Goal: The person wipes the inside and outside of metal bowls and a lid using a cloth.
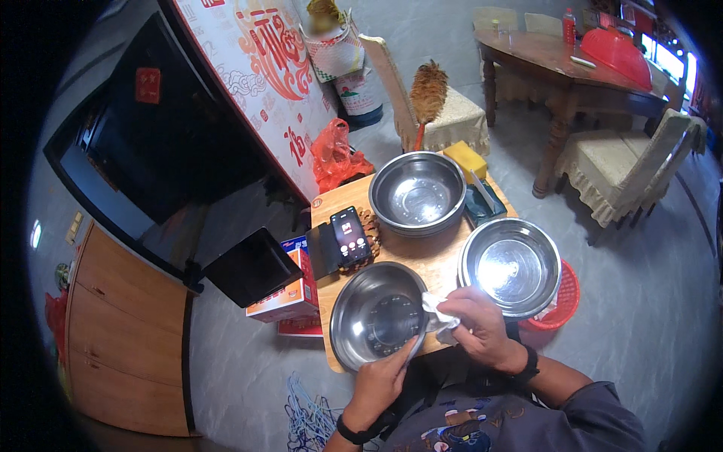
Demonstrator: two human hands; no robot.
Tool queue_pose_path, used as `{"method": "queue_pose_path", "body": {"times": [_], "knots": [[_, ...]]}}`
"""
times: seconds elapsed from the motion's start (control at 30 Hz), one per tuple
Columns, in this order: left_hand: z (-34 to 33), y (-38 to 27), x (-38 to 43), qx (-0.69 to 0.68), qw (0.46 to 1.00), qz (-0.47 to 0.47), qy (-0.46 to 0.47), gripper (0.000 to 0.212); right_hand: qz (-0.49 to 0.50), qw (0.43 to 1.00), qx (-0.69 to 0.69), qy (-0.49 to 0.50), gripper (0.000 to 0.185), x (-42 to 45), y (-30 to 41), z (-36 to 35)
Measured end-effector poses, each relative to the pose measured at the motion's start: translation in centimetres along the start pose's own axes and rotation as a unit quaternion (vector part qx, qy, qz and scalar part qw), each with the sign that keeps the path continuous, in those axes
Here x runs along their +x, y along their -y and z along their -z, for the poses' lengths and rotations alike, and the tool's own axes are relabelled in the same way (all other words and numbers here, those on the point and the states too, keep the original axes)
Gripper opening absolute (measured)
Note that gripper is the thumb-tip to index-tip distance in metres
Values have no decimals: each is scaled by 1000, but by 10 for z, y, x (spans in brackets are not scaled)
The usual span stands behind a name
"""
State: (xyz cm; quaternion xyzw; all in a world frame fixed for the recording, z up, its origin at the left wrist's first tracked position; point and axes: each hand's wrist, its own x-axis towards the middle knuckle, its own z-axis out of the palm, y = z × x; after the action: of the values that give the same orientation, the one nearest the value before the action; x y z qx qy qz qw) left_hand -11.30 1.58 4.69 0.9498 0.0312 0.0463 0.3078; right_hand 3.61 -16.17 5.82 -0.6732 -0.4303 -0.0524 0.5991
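Observation:
A stainless steel bowl (361, 316) rests at the near left of a small wooden table (401, 254). My left hand (379, 379) grips its near rim, fingers along the outer side. In my right hand (484, 329) is a crumpled white tissue or cloth (438, 316), pressed against the right side of that rim. Just beyond my right hand stands a second steel bowl (511, 268), apparently stacked on another. Farther back sits a third steel bowl (418, 192), with small drops or specks inside it.
A lit phone (350, 234) in a flip case lies on the table's left. A yellow box (466, 159) and a dark green tissue pack (487, 204) are at the back right. Below the right edge stands a red basket (565, 299). Hangers (310, 415) lie on the floor.

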Motion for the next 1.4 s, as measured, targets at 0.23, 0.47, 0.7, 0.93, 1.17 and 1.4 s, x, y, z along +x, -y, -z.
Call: {"method": "queue_pose_path", "body": {"times": [0.23,0.47,0.7,0.93,1.17,1.4], "knots": [[-25,3,14,50,997,-28,51,55,-64,997,5,34,32,-39,-13,28],[20,-11,54,66,972,15,223,58,-103,992,38,66,25,-65,-23,35],[49,-4,191,241,946,-202,-83,63,-84,992,46,78,23,-73,-23,39],[-5,20,259,245,956,-158,14,29,-114,993,8,34,26,-84,-26,56],[0,18,261,237,954,-173,-58,11,-134,991,-17,25,29,-87,-27,67],[31,2,257,205,966,-137,-73,13,-90,996,7,21,30,-70,-22,53]]}}
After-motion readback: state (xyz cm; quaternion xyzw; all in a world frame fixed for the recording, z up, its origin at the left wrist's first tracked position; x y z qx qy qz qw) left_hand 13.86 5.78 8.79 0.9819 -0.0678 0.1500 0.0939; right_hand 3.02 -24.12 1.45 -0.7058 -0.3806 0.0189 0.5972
